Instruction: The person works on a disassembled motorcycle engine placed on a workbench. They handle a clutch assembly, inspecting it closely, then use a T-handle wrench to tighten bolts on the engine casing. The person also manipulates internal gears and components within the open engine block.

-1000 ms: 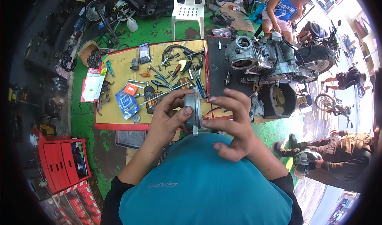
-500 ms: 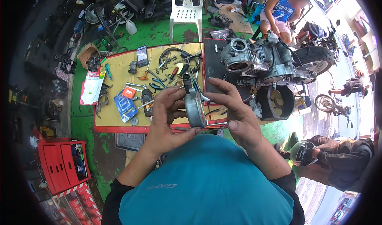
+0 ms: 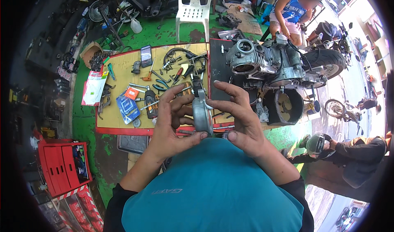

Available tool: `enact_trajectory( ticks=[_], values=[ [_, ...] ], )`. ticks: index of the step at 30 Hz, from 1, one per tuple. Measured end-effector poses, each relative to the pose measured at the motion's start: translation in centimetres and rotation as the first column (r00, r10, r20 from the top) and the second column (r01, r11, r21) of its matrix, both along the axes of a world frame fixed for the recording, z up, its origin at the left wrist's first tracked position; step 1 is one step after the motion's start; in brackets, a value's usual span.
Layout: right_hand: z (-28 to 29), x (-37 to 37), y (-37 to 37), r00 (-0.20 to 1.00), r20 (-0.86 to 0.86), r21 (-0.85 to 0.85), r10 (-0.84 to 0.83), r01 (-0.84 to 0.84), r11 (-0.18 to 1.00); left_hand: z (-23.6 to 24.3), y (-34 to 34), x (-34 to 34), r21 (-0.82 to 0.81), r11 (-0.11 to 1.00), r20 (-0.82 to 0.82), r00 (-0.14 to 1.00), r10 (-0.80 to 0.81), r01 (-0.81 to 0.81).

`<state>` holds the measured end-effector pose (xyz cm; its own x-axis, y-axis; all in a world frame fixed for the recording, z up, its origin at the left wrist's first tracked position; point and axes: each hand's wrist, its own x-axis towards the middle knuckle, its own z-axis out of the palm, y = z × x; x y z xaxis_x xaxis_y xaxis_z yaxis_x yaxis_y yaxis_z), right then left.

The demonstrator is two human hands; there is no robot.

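Note:
A round grey metal housing (image 3: 201,116), edge toward me, sits between my hands above my teal shirt, with a dark fitting on top. My left hand (image 3: 170,137) grips it, thumb near its lower end and fingers curled along its left side. My right hand (image 3: 246,125) has its fingers apart, one fingertip touching the housing's right rim near the top. Just beyond lies a red-edged bench (image 3: 123,130) covered in yellow board, holding pliers, screwdrivers, sockets, a power tool (image 3: 150,104), a phone (image 3: 146,55) and blue packets (image 3: 128,109).
An engine with rear wheel (image 3: 271,63) rests at right near a black drum (image 3: 287,113). A seated co-worker (image 3: 291,14) is behind it; another person (image 3: 357,158) holds a helmet at lower right. A white chair (image 3: 193,10) and red tool cabinet (image 3: 61,168) stand around.
The housing has turned, bringing its dark fitting up top. My left thumb has moved down to its lower end. My right hand's thumb has shifted higher. The helmet at right has moved.

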<state>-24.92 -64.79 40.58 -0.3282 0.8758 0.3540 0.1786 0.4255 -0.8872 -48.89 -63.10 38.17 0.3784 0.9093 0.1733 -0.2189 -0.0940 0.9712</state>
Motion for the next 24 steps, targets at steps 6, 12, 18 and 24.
enact_trajectory(
  ticks=[6, 12, 18, 24],
  values=[
    [-0.1, 0.7, 0.1, 0.993, 0.120, 0.166, -0.022, 0.001, 0.986, 0.4, -0.1, 0.5, -0.090, 0.996, 0.038, 0.999, 0.016, -0.012],
    [0.0, 1.1, 0.0, 0.977, 0.200, 0.264, -0.069, 0.014, 0.964, 0.8, 0.0, 0.8, -0.167, 0.986, 0.056, 0.998, 0.018, -0.008],
    [-0.2, 1.2, -0.4, 0.966, 0.235, 0.327, -0.110, 0.028, 0.944, 1.1, 0.0, 1.0, -0.232, 0.973, 0.071, 0.997, 0.010, 0.006],
    [-0.2, 1.6, -0.8, 0.983, 0.181, 0.308, 0.019, -0.075, 0.948, 0.8, 0.2, 1.0, -0.223, 0.975, 0.057, 0.998, 0.012, 0.001]
  ],
)
